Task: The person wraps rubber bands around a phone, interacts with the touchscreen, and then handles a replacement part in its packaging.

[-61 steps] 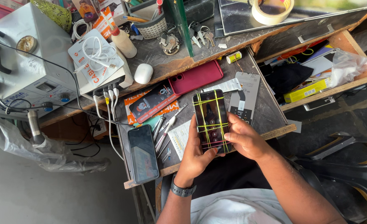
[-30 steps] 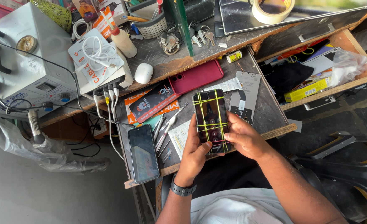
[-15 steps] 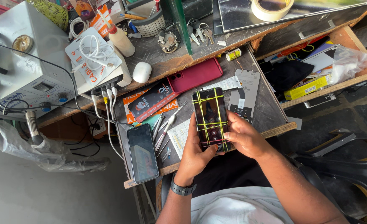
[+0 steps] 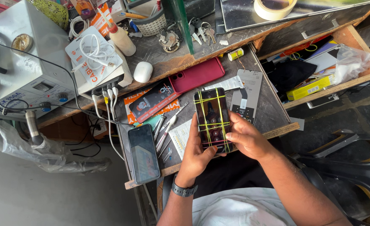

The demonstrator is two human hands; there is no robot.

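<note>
**Banded phone held over desk edge**

Phone (image 4: 212, 119) wrapped in yellow rubber bands, gripped upright above desk (image 4: 273, 104) front edge. Left hand (image 4: 197, 155) clamped on lower left side; right hand (image 4: 245, 138) closed on right edge. Second dark phone (image 4: 143, 152) flat, left. Red case (image 4: 196, 75) behind.

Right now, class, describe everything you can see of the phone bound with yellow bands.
The phone is a dark slab with a glossy glass face, crossed by several thin yellow rubber bands running both lengthwise and across. It is held face up above the small work table's front edge. The left hand cradles its lower end; the right hand grips its right side, thumb on the glass.
</note>
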